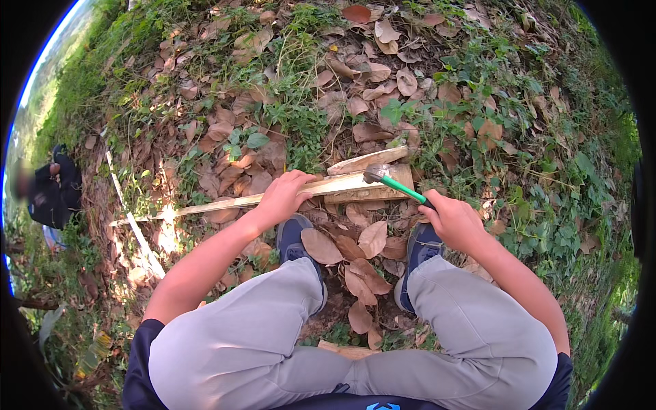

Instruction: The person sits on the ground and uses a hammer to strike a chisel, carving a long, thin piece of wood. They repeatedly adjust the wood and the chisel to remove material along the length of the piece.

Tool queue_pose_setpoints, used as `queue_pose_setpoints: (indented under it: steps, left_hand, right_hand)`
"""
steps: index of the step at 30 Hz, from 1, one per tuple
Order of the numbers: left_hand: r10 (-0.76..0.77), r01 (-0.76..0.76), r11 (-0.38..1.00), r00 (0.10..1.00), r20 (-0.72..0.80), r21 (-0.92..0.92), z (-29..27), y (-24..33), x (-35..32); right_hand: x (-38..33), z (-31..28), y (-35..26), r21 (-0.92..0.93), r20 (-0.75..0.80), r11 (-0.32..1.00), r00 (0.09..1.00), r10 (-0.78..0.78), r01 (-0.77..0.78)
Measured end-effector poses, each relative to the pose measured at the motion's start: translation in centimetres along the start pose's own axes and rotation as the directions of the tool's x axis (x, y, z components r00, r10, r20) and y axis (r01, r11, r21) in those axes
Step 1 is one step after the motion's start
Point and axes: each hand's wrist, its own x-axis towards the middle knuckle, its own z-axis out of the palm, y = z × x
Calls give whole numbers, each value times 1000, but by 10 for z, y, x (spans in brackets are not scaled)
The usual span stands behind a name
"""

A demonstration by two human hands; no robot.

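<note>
While one pale stick lies far left, our left hand grips one long wooden strip, its right end on or against one wooden block, one short wooden piece just behind. Our right hand wraps tightly around one hammer, head at that end, contact unclear. We judge this hammering; another blow would need a steady strip.
</note>
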Motion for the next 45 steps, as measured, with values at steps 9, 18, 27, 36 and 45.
queue_pose_setpoints:
  steps: [9, 18, 27, 36, 45]
  left_hand:
    - [-117, 118, 992, 993, 20, -35, 13, -20, 10]
    - [-225, 229, 966, 973, 48, -115, 15, -19, 10]
    - [-231, 236, 963, 971, 55, -133, 12, -20, 10]
    - [-240, 245, 962, 969, 60, -119, 12, -18, 13]
    - [-222, 226, 964, 974, 47, -142, 13, -21, 12]
  right_hand:
    - [11, 20, 9, -75, -76, 994, 993, -89, 83]
    - [10, 27, 6, -23, -228, 984, 957, -179, 178]
    - [13, 32, 13, 0, -209, 991, 969, -131, 134]
    - [13, 37, 11, -21, -161, 999, 986, -46, 43]
    - [11, 34, -1, 53, -220, 995, 973, -73, 87]
